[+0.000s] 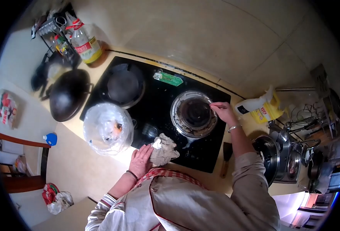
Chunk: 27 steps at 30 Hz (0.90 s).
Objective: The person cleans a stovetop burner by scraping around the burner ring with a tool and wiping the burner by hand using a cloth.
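My right hand (223, 110) reaches to the right edge of the right gas burner (195, 114), thumb and fingers pinched together at its silver ring. What is between the fingertips is too small to make out. At the front edge of the black glass stove (148, 106), my left hand (141, 158) lies flat with fingers stretched out. Beside its fingertips is a crumpled greyish-brown rag (165, 151) with a white patch. A clear plastic bag (108, 129), spread open like a bin with scraps inside, stands left of the rag.
The left burner (123, 86) bears a dark round cover. Further left are a black wok (69, 95) and an oil bottle (86, 44). A yellow-and-white packet (260, 107) lies right of the stove. Nearby are a wooden-handled scraper (225, 159) and a lidded pot (268, 156).
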### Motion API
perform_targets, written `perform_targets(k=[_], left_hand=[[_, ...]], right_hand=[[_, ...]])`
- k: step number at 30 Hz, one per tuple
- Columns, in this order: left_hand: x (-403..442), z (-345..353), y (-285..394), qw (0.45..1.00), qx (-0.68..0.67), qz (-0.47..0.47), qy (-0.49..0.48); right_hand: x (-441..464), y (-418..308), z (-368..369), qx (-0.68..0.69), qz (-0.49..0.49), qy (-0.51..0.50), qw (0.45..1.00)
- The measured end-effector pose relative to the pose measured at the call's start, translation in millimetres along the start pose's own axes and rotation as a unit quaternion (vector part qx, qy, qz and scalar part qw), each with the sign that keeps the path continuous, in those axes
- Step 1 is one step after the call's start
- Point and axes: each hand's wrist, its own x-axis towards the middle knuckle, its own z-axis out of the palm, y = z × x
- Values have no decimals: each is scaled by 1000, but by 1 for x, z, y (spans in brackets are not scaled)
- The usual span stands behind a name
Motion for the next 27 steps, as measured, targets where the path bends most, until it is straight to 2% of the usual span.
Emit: perform_targets(k=[2, 4, 7, 10, 15, 18, 20, 21, 22, 24, 27], left_hand=[[-1, -2, 1, 1000, -3, 1, -1], [0, -4, 3, 1000, -7, -3, -6], [0, -1, 1, 1000, -1, 1, 0], [0, 2, -1, 1000, 15, 8, 6], [-1, -1, 0, 1000, 3, 9, 8], [-1, -1, 0, 1000, 1, 8, 4], [-1, 0, 1, 1000, 1, 7, 4], [-1, -1, 1, 1000, 2, 5, 1], [-1, -2, 2, 1000, 3, 2, -1], [-1, -4, 2, 1000, -2, 1, 1], [-1, -4, 3, 1000, 0, 7, 6]], right_hand=[[-9, 15, 1, 81, 52, 25, 995], [-18, 25, 6, 88, 51, 37, 994], [-26, 36, 13, 182, 98, 60, 977], [-44, 29, 17, 136, 66, 76, 986], [-56, 34, 21, 117, 84, 87, 986], [-70, 28, 20, 127, 62, 70, 988], [-85, 19, 17, 194, 77, -10, 978], [-88, 18, 16, 129, 68, -8, 989], [-87, 13, 14, 128, 67, -10, 989], [-83, -11, 5, 192, 84, 38, 977], [-64, -16, 5, 230, 48, 57, 970]])
